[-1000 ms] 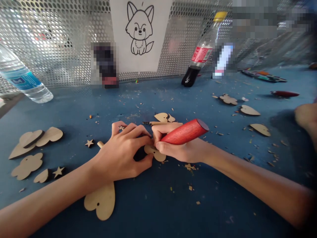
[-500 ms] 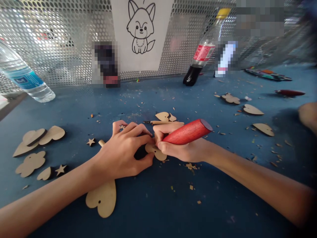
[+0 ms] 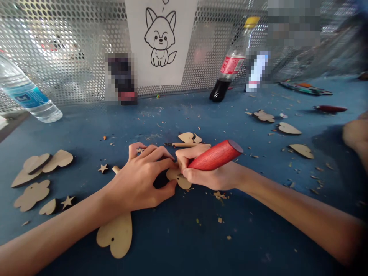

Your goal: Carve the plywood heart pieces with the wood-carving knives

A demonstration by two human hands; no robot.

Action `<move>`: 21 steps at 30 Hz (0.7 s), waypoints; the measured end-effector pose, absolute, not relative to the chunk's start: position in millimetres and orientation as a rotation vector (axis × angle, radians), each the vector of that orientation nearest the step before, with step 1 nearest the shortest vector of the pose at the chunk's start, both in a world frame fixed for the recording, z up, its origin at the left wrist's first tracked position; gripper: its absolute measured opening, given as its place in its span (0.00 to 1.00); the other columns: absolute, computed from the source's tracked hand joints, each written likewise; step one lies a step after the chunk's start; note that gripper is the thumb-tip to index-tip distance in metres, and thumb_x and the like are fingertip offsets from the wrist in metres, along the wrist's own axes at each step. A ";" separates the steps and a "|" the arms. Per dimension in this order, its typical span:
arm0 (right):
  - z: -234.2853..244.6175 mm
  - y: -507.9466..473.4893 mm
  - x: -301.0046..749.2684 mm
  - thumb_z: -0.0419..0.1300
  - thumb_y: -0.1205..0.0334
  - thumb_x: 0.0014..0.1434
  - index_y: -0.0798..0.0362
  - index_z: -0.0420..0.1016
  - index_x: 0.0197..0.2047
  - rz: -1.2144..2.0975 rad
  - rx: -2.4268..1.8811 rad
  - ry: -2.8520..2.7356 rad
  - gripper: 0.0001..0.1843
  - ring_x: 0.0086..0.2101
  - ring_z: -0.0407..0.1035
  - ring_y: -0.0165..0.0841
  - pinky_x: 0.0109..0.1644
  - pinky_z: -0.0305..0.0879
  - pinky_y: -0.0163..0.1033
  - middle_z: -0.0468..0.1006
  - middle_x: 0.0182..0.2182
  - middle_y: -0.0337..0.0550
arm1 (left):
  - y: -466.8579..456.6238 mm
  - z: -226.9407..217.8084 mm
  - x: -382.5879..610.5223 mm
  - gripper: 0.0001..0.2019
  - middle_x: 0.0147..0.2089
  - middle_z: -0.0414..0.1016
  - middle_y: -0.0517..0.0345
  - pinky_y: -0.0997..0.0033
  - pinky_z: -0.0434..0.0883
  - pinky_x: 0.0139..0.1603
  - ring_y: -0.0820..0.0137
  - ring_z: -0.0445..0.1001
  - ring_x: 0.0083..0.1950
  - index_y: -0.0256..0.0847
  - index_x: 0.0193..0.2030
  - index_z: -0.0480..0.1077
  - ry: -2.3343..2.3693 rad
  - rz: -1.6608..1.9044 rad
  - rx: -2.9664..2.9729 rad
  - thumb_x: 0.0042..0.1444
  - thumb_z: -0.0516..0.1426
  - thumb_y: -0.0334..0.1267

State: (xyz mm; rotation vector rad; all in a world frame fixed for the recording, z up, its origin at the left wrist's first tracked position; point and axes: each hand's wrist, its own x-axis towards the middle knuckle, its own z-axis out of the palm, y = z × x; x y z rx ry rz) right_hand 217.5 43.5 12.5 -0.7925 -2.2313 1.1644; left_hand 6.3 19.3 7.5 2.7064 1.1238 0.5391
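My right hand is closed round a tool with a thick red wooden handle; its tip is hidden by my fingers. Under that tip lies a small wooden cutout with rounded lobes and a hole. My left hand pinches the cutout's left edge between thumb and fingers and steadies it on the table. Below my left wrist, partly covered, is a larger wooden heart with a hole. A thin stick-like tool and a small wooden heart lie just beyond my hands.
Wooden hearts, a cloud-like cutout and stars lie at left. A water bottle and a cola bottle lean at the mesh, beside a fox drawing. Another person's arm shows at right.
The whole view has shifted slightly, so everything appears a little lower and further left. Both hands keep their hold on the cutout and the red-handled tool.
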 end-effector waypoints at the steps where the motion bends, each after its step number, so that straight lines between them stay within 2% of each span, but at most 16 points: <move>1: 12.3 43.9 217.7 0.56 0.66 0.51 0.51 0.57 0.23 1.163 -0.792 -2.236 0.11 0.24 0.58 0.27 0.29 0.55 0.35 0.65 0.22 0.33 | 19.3 7.6 6.5 0.07 0.45 0.74 0.62 0.50 0.52 0.57 0.64 0.73 0.46 0.46 0.42 0.74 1.125 0.539 2.703 0.58 0.55 0.38; 21: 11.8 38.8 218.5 0.58 0.66 0.50 0.51 0.55 0.23 1.263 -0.817 -2.167 0.13 0.23 0.56 0.26 0.27 0.53 0.35 0.65 0.20 0.33 | 18.7 8.5 6.0 0.07 0.46 0.74 0.62 0.50 0.52 0.57 0.63 0.73 0.47 0.46 0.41 0.74 1.141 0.526 2.701 0.58 0.55 0.37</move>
